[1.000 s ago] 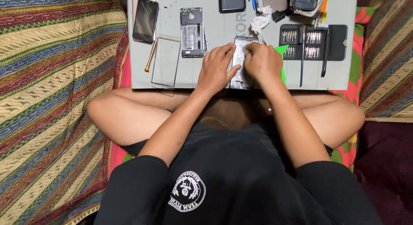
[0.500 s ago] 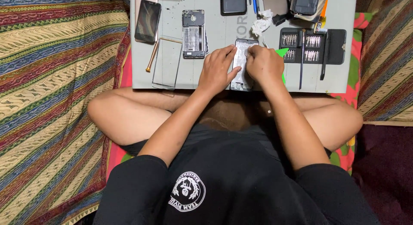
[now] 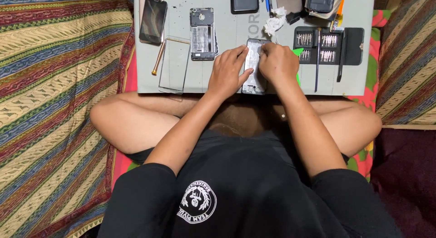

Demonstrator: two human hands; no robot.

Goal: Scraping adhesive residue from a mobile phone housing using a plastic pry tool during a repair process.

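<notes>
On the grey bench [image 3: 227,81] lying across the person's crossed legs, a silvery phone frame [image 3: 253,65] sits lengthwise near the front edge, between both hands. The left hand [image 3: 227,74] rests flat against the frame's left side, fingers pressing on it, so this grip is closed on the frame. The right hand [image 3: 278,63] is curled over the frame's upper right part, fingertips bunched and pressed together on its surface (whether they pinch a small tool cannot be told). A green pick [image 3: 298,52] peeks out just beside the right hand. To the right lies a black bit case [image 3: 327,46], open, with rows of small bits. To the left of the hands lie an opened phone [image 3: 202,33] showing its insides, a clear glass panel [image 3: 175,65], a thin wooden stick [image 3: 159,58] and a dark phone [image 3: 153,20]. A crumpled white tissue [image 3: 274,23] lies just beyond the frame, and another dark phone [image 3: 244,1] lies at the far edge. A striped cloth [image 3: 59,97] covers the floor to the left.
</notes>
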